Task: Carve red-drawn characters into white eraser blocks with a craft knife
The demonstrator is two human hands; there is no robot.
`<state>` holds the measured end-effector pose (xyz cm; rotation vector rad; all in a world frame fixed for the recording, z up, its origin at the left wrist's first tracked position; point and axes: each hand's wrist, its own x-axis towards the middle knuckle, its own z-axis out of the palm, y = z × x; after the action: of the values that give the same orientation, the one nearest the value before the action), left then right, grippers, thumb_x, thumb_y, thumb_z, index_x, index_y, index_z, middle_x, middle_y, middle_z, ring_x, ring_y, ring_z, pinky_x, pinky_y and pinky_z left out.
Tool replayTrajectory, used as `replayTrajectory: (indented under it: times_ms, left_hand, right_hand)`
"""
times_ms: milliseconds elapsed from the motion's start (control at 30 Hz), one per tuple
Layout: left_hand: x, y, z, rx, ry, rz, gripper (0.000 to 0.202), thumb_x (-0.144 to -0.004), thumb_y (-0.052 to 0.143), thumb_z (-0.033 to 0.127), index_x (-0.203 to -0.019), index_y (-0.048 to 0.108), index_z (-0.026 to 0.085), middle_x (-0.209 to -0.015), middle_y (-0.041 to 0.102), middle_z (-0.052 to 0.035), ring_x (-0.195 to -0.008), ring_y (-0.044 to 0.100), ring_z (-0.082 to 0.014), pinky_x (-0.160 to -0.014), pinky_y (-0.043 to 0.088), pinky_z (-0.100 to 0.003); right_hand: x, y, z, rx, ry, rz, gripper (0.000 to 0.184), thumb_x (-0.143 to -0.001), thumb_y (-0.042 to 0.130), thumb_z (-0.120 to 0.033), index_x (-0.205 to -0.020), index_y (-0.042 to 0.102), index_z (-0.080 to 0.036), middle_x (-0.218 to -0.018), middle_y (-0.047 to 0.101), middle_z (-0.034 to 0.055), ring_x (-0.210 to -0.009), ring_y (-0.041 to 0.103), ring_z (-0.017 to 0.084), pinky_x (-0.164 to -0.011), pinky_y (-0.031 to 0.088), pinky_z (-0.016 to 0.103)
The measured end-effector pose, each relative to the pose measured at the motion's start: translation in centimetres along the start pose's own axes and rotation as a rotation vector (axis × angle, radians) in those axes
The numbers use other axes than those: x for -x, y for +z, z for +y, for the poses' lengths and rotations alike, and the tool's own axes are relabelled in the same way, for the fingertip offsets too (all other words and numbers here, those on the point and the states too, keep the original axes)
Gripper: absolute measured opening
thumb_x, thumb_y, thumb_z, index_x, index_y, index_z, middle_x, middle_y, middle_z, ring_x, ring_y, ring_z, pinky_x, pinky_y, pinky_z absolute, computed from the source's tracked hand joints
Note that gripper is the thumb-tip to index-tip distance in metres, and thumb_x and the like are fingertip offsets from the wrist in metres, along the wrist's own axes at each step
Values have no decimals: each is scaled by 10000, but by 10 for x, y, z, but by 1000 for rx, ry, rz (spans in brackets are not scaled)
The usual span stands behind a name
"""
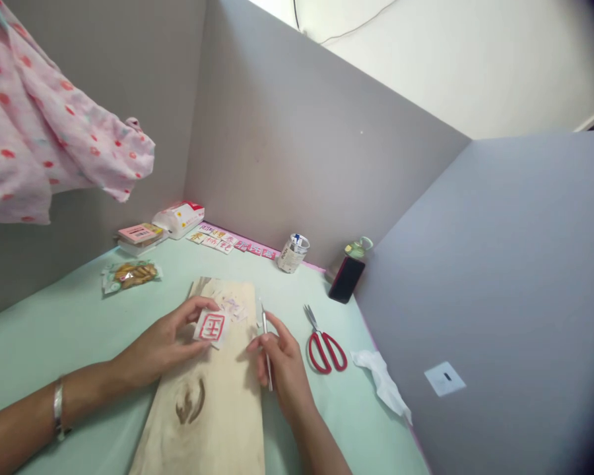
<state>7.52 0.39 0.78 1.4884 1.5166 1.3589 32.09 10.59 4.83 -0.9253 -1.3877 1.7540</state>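
My left hand [171, 340] pinches a small white paper square with a red cut-out character [211, 327], holding it over a pale wooden board [212, 409]. A silver bracelet is on that wrist. My right hand [282, 359] is closed around a thin silver craft knife [266, 343], its tip pointing away from me, just right of the paper. Pale paper scraps [232, 305] lie on the board's far end.
Red-handled scissors [324, 343] and a crumpled tissue [381, 376] lie to the right on the mint-green desk [54, 330]. A black phone [345, 278], a small tin [293, 253], a row of paper squares [228, 243], boxes [178, 218] and a snack packet [130, 274] line the back. Grey partitions enclose the desk; pink cloth [44, 125] hangs upper left.
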Motion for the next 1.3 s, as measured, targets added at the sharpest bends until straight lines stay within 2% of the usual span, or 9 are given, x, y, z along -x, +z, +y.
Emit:
replayTrajectory:
  times_ms: [67,167,233,333,500,633,867,1067,1300]
  left_hand:
    - [4,4,0,-43,37,-76,456,-955,769,484,-1349,640,295,-1253,769,-52,-1148,756,-297,-997,604,-356]
    - [9,9,-2,-124,105,-176,374,-883,820,390,-1240,750,299,-1133,796,-23,-1019,756,-271,-939,604,-325]
    - [9,9,-8,-172,140,-162,371,-905,795,400,-1261,769,300,-1213,800,-48,-1164,737,-310,-1057,581,-362]
    - [7,9,-20,-221,148,-87,417,-1004,704,470,-1383,710,296,-1396,769,-84,-1408,659,-358,-1177,541,-404]
    - [9,11,-27,-270,148,-35,431,-1037,697,481,-1429,655,304,-1501,730,-90,-1341,721,-336,-1090,617,-380]
    - [13,12,-15,-317,180,-12,339,-1025,751,472,-1322,723,310,-1495,734,-87,-1509,590,-376,-1335,430,-513]
    - [9,-2,-15,-475,294,-105,375,-1041,768,409,-1409,731,346,-1494,739,-63,-1502,620,-347,-1340,446,-484]
    - [15,2,-18,-487,262,-53,393,-1058,756,467,-1431,701,358,-1445,729,-50,-1509,585,-330,-1328,438,-445]
    - [14,-2,-21,-536,313,-110,531,-1046,787,417,-1552,630,377,-1481,722,-38,-1511,601,-328,-1344,443,-451]
  right_hand:
    - [4,-1,-7,-8,18,-15,907,-841,917,-589,-1603,606,-209,-922,837,43,-384,480,80,-367,294,212]
    - [8,0,-15,-29,33,-68,651,-828,952,-552,-1335,781,-180,-936,854,72,-375,498,64,-367,304,204]
    - [7,1,-15,-46,40,-82,535,-813,961,-567,-1138,823,-165,-900,852,80,-382,500,64,-378,323,204]
    - [5,0,-10,-86,43,-66,559,-835,914,-640,-1117,822,-166,-896,859,102,-419,545,96,-403,379,223]
    - [7,0,2,-176,11,-37,528,-797,952,-570,-1131,808,-187,-917,853,102,-502,604,140,-459,449,253]
    - [15,5,8,17,-95,25,506,-882,912,-660,-1070,840,-196,-773,778,53,-533,553,139,-521,464,262]
    - [27,11,10,282,-266,58,339,-1072,740,-564,-1132,904,-274,-936,808,80,-755,689,217,-719,594,342]
    - [33,18,26,486,-323,87,145,-1050,711,-312,-933,779,-260,-817,722,31,-699,641,200,-685,530,328]
    - [34,18,36,578,-301,56,68,-1013,690,-287,-956,724,-275,-805,699,19,-661,619,194,-659,493,331]
